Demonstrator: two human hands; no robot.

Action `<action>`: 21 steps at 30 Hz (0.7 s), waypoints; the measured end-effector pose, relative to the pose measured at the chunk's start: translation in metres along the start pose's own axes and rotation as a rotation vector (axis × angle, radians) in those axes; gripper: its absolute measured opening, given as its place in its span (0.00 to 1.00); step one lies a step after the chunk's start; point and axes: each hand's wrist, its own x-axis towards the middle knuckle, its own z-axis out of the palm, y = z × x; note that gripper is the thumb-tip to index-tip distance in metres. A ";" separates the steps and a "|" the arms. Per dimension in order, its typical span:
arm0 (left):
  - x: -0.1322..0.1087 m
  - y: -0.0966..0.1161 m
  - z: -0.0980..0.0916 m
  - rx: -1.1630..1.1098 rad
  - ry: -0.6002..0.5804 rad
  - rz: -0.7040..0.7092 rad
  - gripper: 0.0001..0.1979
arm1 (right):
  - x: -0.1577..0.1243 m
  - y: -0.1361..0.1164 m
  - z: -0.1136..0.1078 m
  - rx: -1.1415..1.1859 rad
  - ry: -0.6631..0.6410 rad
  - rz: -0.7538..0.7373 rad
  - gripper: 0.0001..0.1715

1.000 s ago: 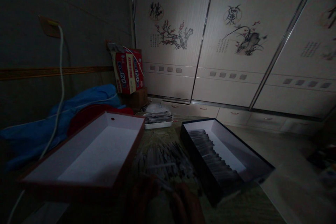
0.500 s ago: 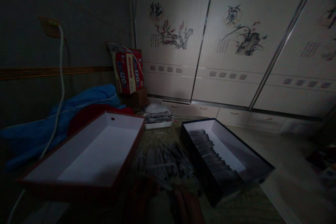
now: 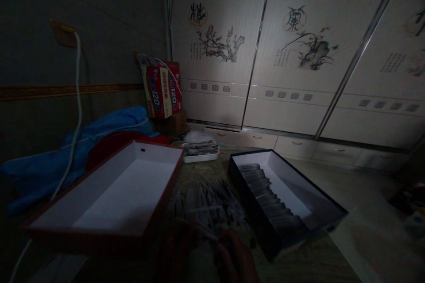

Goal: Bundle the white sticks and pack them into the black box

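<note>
The scene is very dark. My left hand (image 3: 177, 252) and my right hand (image 3: 237, 258) are close together at the bottom edge, and a thin pale stick (image 3: 202, 231) runs between their fingertips. Just beyond them lies a loose pile of similar thin sticks (image 3: 207, 201) on the table. A dark box (image 3: 318, 199) to the right holds a row of the sticks along its left side. An empty red-sided box (image 3: 109, 190) with a white inside stands to the left.
A small white tray (image 3: 201, 152) with more sticks sits behind the pile. A blue cloth (image 3: 66, 150), a red carton (image 3: 162, 88) and a white cable (image 3: 77, 97) are along the left wall. Sliding wardrobe doors (image 3: 299, 53) with ink paintings fill the back.
My hands shift only slightly at the bottom edge, staying on the stick. Nothing else has moved.
</note>
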 end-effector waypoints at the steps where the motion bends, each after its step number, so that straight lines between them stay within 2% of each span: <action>1: 0.000 0.000 -0.001 0.020 -0.014 0.014 0.19 | -0.001 -0.002 -0.001 0.004 0.029 0.004 0.31; 3: 0.000 -0.002 -0.002 0.076 -0.035 0.057 0.19 | -0.002 -0.008 -0.003 0.020 0.057 0.029 0.30; 7: 0.000 -0.002 -0.005 0.122 0.006 0.087 0.20 | -0.002 -0.017 -0.007 0.131 -0.018 0.053 0.32; 12: 0.002 0.004 -0.012 0.157 0.066 0.153 0.17 | 0.005 -0.020 -0.010 0.179 0.154 0.087 0.27; 15: 0.006 0.004 -0.017 0.184 0.117 0.202 0.17 | 0.008 -0.017 -0.012 0.282 0.166 0.190 0.23; 18: 0.012 -0.004 -0.020 0.194 0.115 0.204 0.18 | 0.011 -0.010 -0.015 0.454 0.190 0.270 0.20; 21: 0.020 -0.019 -0.027 0.237 0.141 0.249 0.21 | 0.015 -0.003 -0.017 0.628 0.187 0.320 0.20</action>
